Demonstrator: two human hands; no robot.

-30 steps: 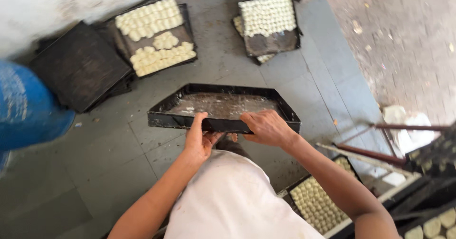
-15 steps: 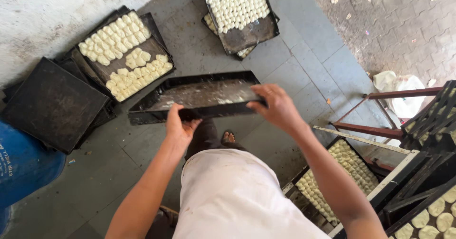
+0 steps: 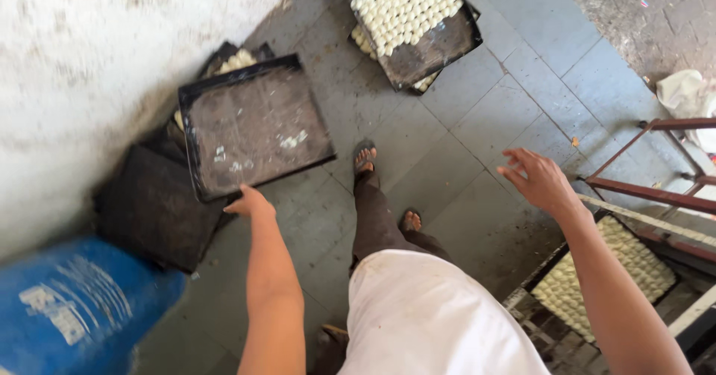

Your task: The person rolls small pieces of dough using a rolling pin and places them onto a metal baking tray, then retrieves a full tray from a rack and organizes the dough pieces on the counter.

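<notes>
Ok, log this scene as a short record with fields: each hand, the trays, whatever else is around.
left hand: at the near edge of the empty black tray
right hand: open, raised, touching nothing
empty black tray: lies on another tray holding pale dough pieces
filled tray: on the grey tiled floor, partly covered in dough pieces
other: blue barrel at lower left, metal rack at right

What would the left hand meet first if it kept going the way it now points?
The near edge of the empty dark rectangular metal baking tray; the left hand is already at its rim, though contact is unclear.
</notes>
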